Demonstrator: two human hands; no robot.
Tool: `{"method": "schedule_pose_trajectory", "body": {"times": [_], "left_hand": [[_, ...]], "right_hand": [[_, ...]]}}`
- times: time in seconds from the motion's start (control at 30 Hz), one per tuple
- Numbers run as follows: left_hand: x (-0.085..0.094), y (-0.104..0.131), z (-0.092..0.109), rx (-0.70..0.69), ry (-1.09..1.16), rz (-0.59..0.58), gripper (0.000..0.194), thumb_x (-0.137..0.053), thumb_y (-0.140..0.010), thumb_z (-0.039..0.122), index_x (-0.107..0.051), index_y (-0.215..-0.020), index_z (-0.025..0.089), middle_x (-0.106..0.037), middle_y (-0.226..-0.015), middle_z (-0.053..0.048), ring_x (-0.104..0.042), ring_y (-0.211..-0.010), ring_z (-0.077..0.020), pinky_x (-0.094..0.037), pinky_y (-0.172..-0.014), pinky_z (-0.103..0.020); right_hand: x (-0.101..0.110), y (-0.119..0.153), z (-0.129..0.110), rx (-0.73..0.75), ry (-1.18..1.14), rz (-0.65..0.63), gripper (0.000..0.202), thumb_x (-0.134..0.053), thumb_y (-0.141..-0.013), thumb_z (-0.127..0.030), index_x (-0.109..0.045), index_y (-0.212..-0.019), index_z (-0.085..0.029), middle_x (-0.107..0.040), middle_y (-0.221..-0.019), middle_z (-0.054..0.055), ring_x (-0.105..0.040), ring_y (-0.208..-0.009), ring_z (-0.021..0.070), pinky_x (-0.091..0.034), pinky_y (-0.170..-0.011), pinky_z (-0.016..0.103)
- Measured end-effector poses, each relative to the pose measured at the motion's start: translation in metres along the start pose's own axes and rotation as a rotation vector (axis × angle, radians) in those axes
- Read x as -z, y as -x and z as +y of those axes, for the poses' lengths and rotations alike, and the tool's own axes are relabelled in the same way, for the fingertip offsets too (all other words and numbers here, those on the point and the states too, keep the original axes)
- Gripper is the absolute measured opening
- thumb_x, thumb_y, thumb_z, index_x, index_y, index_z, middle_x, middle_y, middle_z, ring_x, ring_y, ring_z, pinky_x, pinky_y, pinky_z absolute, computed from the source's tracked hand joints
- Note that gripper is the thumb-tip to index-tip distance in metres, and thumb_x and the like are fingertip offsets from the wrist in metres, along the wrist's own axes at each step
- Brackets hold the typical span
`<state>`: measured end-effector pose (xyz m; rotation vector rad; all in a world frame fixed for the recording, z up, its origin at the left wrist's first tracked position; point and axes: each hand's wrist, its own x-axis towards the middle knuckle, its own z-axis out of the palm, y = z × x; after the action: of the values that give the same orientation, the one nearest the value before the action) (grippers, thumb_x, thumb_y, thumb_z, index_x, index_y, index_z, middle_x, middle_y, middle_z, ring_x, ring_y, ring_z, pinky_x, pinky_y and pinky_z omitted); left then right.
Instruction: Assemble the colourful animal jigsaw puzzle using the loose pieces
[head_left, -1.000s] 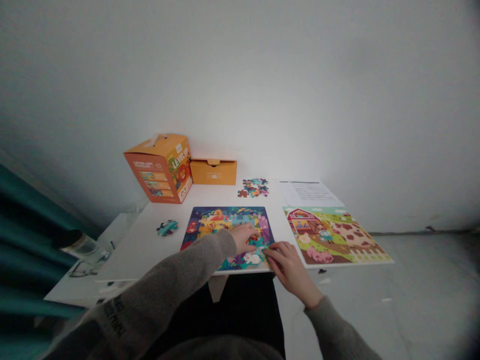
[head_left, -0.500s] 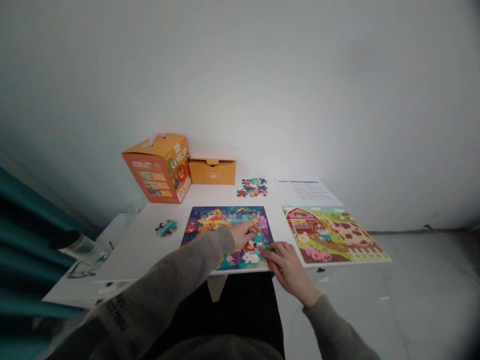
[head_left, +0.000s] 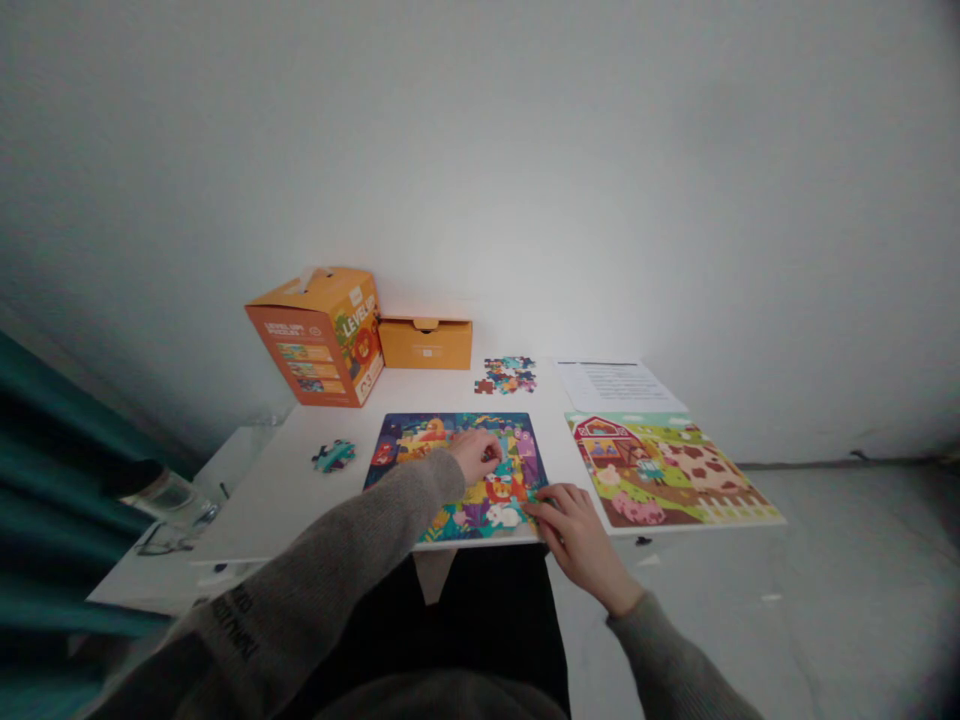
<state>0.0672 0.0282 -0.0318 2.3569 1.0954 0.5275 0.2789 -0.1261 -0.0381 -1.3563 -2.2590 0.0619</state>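
Puzzle (head_left: 501,515) lies at the table's (head_left: 277,505) near edge, longer left to right; left hand (head_left: 476,456) curls over its middle, right hand (head_left: 574,525) its near-right corner. Either's grip: cannot tell.

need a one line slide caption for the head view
Two hands, left and right, work over a colorful jigsaw puzzle, a farm picture beside it.
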Motion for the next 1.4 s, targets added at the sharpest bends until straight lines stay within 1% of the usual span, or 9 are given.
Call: {"method": "schedule_pose_trajectory", "body": {"times": [0.07, 0.13, 0.3, 0.47, 0.7, 0.93, 1.2, 1.3, 1.4], "left_hand": [[0.003, 0.002, 0.002, -0.049, -0.076, -0.005, 0.005, -0.065, -0.082, 0.018, -0.069, -0.085, 0.018, -0.065, -0.092, -0.005, -0.062, -0.090, -0.0201, -0.047, -0.089, -0.034], [0.005, 0.004, 0.001, -0.092, -0.091, -0.049, 0.010, -0.065, -0.083, 0.020, -0.068, -0.093, 0.018, -0.065, -0.096, -0.005, -0.061, -0.092, -0.0204, -0.047, -0.091, -0.034], [0.009, 0.012, -0.001, -0.225, -0.190, -0.171, 0.036, -0.078, -0.074, 0.028, -0.066, -0.107, 0.022, -0.061, -0.105, -0.007, -0.056, -0.101, -0.0267, -0.045, -0.092, -0.039], [0.014, 0.017, 0.004, -0.225, -0.260, -0.189, 0.039, -0.077, -0.072, 0.030, -0.064, -0.109, 0.023, -0.059, -0.101, -0.006, -0.055, -0.097, -0.0262, -0.043, -0.089, -0.037], [0.026, 0.024, -0.003, -0.251, -0.268, -0.166, 0.033, -0.071, -0.074, 0.025, -0.065, -0.106, 0.023, -0.058, -0.103, -0.006, -0.053, -0.100, -0.0255, -0.042, -0.089, -0.037], [0.022, 0.024, -0.015, -0.267, -0.187, -0.176, 0.022, -0.072, -0.081, 0.028, -0.068, -0.102, 0.022, -0.059, -0.105, -0.006, -0.055, -0.102, -0.0239, -0.043, -0.092, -0.036], [0.027, 0.033, -0.014, -0.328, -0.221, -0.154, 0.024, -0.068, -0.086, 0.030, -0.066, -0.110, 0.024, -0.060, -0.111, -0.006, -0.056, -0.105, -0.0250, -0.043, -0.095, -0.039], [0.031, 0.039, -0.014, -0.332, -0.216, -0.147, 0.028, -0.064, -0.088, 0.031, -0.064, -0.115, 0.023, -0.060, -0.112, -0.007, -0.057, -0.105, -0.0254, -0.043, -0.096, -0.040], [0.038, 0.047, -0.015, -0.331, -0.211, -0.126, 0.027, -0.063, -0.088, 0.030, -0.065, -0.115, 0.023, -0.061, -0.111, -0.007, -0.058, -0.105, -0.0253, -0.042, -0.099, -0.041]], "right_hand": [[0.000, 0.000, 0.000, 0.003, 0.004, 0.006, 0.034, -0.053, -0.094, -0.012, -0.065, -0.120, -0.029, -0.061, -0.113, 0.009, -0.052, -0.104, 0.0262, -0.044, -0.087, 0.043], [0.000, 0.000, 0.000, 0.008, 0.003, 0.010, 0.034, -0.052, -0.094, -0.012, -0.065, -0.120, -0.029, -0.062, -0.112, 0.009, -0.053, -0.104, 0.0261, -0.045, -0.087, 0.043], [-0.001, 0.001, 0.002, 0.005, -0.006, 0.013, 0.033, -0.051, -0.095, -0.013, -0.065, -0.119, -0.029, -0.061, -0.112, 0.009, -0.052, -0.104, 0.0266, -0.044, -0.087, 0.044], [-0.003, 0.002, 0.004, 0.008, -0.001, 0.020, 0.031, -0.052, -0.094, -0.014, -0.066, -0.118, -0.029, -0.061, -0.113, 0.008, -0.053, -0.105, 0.0265, -0.044, -0.087, 0.043], [-0.004, 0.002, 0.004, 0.000, 0.004, 0.006, 0.033, -0.053, -0.093, -0.012, -0.065, -0.118, -0.029, -0.061, -0.114, 0.008, -0.052, -0.105, 0.0269, -0.043, -0.088, 0.044], [-0.003, 0.002, 0.003, 0.012, 0.011, 0.019, 0.033, -0.053, -0.092, -0.011, -0.066, -0.118, -0.028, -0.061, -0.113, 0.009, -0.053, -0.105, 0.0267, -0.043, -0.086, 0.043], [-0.006, 0.002, 0.006, 0.017, 0.019, 0.018, 0.034, -0.052, -0.093, -0.013, -0.065, -0.121, -0.028, -0.061, -0.114, 0.009, -0.052, -0.106, 0.0273, -0.044, -0.087, 0.044], [-0.006, 0.002, 0.006, 0.022, 0.023, 0.023, 0.033, -0.052, -0.094, -0.013, -0.065, -0.119, -0.028, -0.061, -0.114, 0.009, -0.053, -0.105, 0.0276, -0.045, -0.086, 0.044], [-0.005, 0.002, 0.005, 0.020, 0.006, 0.019, 0.030, -0.051, -0.095, -0.015, -0.066, -0.117, -0.028, -0.061, -0.114, 0.009, -0.054, -0.105, 0.0273, -0.045, -0.085, 0.044]]}}
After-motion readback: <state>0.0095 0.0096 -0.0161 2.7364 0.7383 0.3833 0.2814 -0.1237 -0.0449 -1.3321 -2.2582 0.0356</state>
